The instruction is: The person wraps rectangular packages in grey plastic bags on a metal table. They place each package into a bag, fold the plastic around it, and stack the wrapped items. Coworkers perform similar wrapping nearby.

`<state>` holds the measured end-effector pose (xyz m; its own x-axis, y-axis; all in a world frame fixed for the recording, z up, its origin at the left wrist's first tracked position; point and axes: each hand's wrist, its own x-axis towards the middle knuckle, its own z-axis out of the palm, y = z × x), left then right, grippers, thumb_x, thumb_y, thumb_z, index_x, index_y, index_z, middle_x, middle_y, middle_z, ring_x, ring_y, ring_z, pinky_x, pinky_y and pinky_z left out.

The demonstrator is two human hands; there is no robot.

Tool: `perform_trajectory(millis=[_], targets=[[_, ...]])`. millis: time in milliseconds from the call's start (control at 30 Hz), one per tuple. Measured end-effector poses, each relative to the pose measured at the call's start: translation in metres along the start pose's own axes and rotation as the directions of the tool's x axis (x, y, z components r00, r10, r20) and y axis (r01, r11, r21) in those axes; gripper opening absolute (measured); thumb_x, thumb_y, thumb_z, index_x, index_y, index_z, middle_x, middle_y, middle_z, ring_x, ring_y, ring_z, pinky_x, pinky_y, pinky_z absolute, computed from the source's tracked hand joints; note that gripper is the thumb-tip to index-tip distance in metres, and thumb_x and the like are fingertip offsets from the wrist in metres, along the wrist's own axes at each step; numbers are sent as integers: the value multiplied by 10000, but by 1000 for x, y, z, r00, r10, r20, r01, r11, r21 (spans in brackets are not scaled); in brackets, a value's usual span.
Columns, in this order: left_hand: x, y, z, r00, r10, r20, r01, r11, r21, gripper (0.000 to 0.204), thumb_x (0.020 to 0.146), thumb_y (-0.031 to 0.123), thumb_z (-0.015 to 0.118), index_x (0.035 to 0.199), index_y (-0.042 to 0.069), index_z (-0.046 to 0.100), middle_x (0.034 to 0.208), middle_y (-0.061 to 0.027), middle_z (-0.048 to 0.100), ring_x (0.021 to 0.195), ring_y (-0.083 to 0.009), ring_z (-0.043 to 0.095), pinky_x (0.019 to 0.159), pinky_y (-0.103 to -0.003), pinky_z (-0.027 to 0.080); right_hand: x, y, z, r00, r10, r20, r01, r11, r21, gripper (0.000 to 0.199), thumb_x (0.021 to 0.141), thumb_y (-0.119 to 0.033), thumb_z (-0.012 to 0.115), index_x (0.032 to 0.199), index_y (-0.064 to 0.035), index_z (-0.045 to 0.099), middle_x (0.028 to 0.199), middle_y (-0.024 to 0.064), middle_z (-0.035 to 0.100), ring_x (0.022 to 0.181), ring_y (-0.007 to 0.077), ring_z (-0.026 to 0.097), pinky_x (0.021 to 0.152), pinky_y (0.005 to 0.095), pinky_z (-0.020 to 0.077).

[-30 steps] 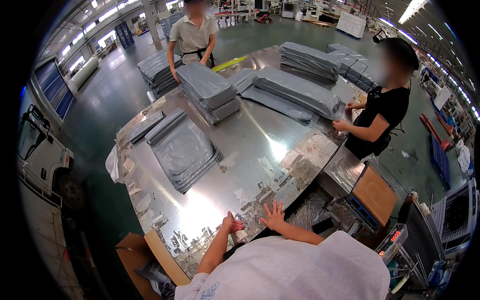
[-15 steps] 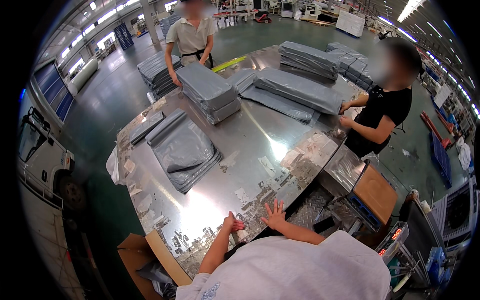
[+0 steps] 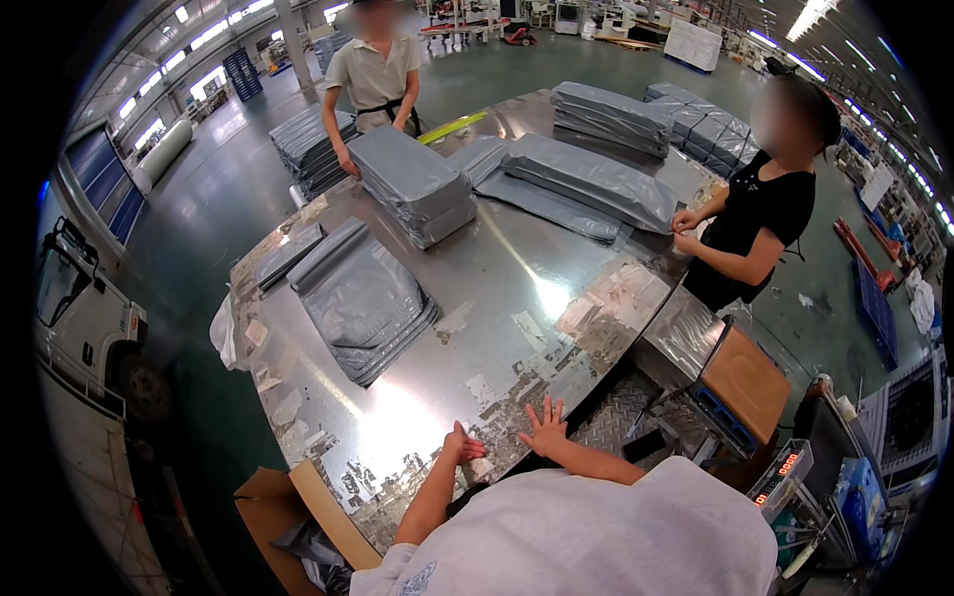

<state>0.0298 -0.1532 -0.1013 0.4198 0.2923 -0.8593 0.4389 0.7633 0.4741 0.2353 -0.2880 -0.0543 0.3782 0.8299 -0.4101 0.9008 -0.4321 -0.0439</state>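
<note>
Both of my hands rest at the near edge of a large metal table, holding nothing. My left hand has its fingers stretched out toward the right, by the worn tape scraps. Beside it, my right hand lies with fingers spread on the edge. A stack of grey plastic bags lies beyond my left hand, with a narrow folded grey bundle next to it. Farther off stands a tall grey wrapped bundle, touched by a co-worker's hand. Long grey bundles lie at the far right.
Co-workers stand at the far side and the right side. An open cardboard box is at the lower left. A scale with a brown top and a red digital display are on the right. A truck stands left.
My hands stay where they were. The right-hand co-worker has leaned slightly back, and their hands have come together near the end of the long bundle.
</note>
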Motion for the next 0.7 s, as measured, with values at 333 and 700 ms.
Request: perform_trajectory(millis=[333,700], targets=[[-3,0,-1,1000,2,3,-2,1000,10,926,752,701,72,826,-68,582,761,-185,627,581,-265,614,431,-257,401,-3,-1,-7,999,-19,32,18,1000,12,760,782,-632,305,1355,-256,-24,1377,196,-140,1238,449,-119,863,554,312],[-4,1,0,1000,-10,-8,10,999,33,913,762,688,52,833,-48,588,755,-157,635,567,-227,607,438,-248,385,-3,1,-5,1000,-24,12,24,1000,17,767,777,-630,319,1356,-254,-13,1380,200,-122,1238,456,-110,850,557,321]])
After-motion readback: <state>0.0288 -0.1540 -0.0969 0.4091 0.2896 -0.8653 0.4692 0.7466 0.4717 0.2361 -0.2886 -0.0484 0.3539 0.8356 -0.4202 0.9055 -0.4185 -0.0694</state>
